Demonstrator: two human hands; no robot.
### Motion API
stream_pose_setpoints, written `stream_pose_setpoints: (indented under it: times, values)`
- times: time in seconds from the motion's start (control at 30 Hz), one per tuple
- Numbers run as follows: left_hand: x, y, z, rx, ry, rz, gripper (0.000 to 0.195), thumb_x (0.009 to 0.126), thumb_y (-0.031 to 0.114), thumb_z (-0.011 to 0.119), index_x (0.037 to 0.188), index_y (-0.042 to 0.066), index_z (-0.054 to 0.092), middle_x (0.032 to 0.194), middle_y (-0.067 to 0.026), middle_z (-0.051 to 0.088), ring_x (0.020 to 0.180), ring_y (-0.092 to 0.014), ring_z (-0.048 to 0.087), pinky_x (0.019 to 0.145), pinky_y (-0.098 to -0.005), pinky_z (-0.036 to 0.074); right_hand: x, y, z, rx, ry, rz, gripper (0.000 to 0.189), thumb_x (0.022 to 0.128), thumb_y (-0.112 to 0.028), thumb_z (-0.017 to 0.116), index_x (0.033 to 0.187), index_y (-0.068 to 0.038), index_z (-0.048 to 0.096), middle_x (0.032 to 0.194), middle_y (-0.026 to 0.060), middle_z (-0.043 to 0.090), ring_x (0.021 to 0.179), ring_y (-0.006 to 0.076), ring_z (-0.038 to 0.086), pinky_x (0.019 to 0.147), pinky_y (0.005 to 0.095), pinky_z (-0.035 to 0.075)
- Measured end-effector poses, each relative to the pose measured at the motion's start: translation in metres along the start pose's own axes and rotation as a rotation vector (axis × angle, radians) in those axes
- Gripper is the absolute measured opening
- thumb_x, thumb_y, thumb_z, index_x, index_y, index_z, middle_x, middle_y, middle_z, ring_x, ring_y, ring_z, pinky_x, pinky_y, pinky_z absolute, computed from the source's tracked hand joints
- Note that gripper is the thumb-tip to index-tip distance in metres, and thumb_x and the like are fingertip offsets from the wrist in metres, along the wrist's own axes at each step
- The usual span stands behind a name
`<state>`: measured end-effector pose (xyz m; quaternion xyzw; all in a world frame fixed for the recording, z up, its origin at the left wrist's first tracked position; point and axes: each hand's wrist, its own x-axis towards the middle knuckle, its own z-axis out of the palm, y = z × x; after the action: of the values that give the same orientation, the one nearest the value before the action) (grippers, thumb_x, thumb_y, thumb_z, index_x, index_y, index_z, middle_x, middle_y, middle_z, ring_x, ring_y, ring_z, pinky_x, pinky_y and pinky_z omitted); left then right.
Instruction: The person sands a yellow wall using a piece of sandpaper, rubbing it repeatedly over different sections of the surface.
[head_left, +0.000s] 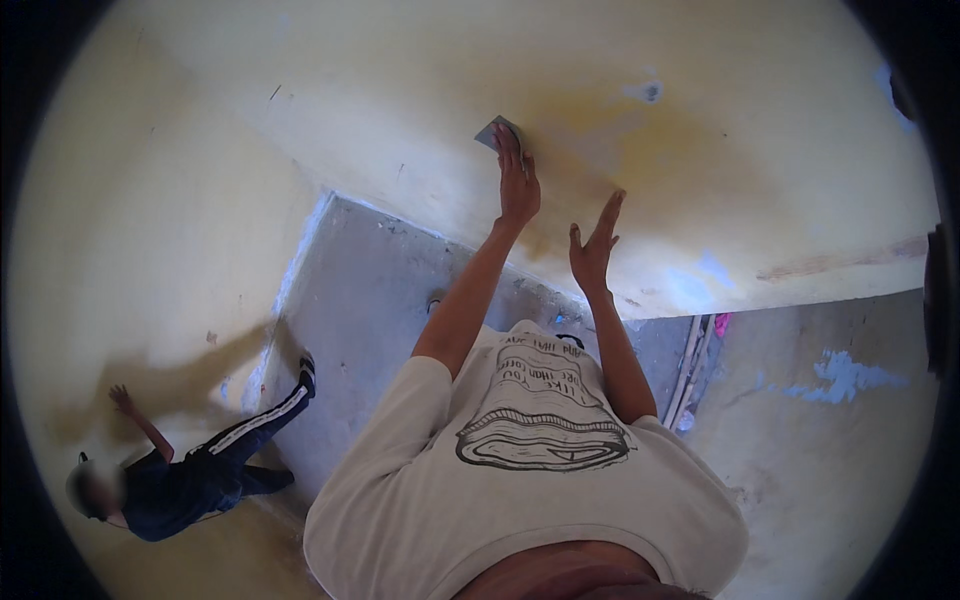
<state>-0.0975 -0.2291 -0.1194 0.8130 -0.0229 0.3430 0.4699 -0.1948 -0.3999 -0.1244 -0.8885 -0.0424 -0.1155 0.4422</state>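
Observation:
My left hand (519, 180) is raised to the yellowish painted wall (420, 127). Its fingers lie over a small grey sheet (487, 135), apparently sandpaper, and hold it against the wall surface. Part of the sheet is hidden under the fingers. To the right and a little lower is my right hand (595, 247), holding nothing, its thumb apart from the extended fingers. Its fingertips are at the wall, but whether they touch it I cannot tell. A darker yellow patch with paler worn spots (607, 142) shows above the right hand.
At the lower left another person (172, 480) in dark clothes stands by the adjoining wall (150, 247), one hand raised towards it. Grey floor (352, 300) meets both walls at a corner. Long poles (690, 371) lie at the right, near a wall with peeled blue paint (847, 375).

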Motion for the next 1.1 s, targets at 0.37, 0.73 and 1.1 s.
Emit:
stream_pose_setpoints:
  times: [0.37,0.73,1.1]
  values:
    - [0.206,0.086,-0.107,-0.003,0.363,0.346,0.069,0.111,0.039,0.029,0.158,-0.008,0.015,0.167,-0.0269,0.009,0.156,-0.042,0.006,0.126,-0.0499,0.004,-0.024,-0.003,0.021,0.136,-0.058,-0.039,0.098,0.096,-0.013,0.064,0.163,-0.009,-0.008,0.17,0.0178,-0.011,0.157,0.0355,-0.002,0.125,0.0543,0.008]
    - [0.066,-0.066,-0.049,-0.052,0.265,-0.067,0.067,0.111,0.029,0.031,0.159,-0.007,0.001,0.167,-0.0282,0.0,0.156,-0.043,-0.003,0.126,-0.0529,0.002,0.023,-0.064,0.067,0.047,0.11,-0.215,0.091,0.098,-0.021,0.058,0.162,-0.001,-0.004,0.165,0.0292,-0.017,0.154,0.0491,-0.005,0.124,0.0563,0.012]
    - [0.309,-0.023,-0.202,0.012,0.523,0.356,0.07,0.111,0.042,0.026,0.159,-0.006,0.013,0.169,-0.0231,0.011,0.157,-0.038,0.006,0.126,-0.0487,0.002,0.069,-0.114,0.182,-0.02,0.164,-0.173,0.104,0.098,-0.043,0.061,0.159,0.003,-0.011,0.155,0.037,-0.034,0.144,0.0552,-0.032,0.116,0.069,-0.008]
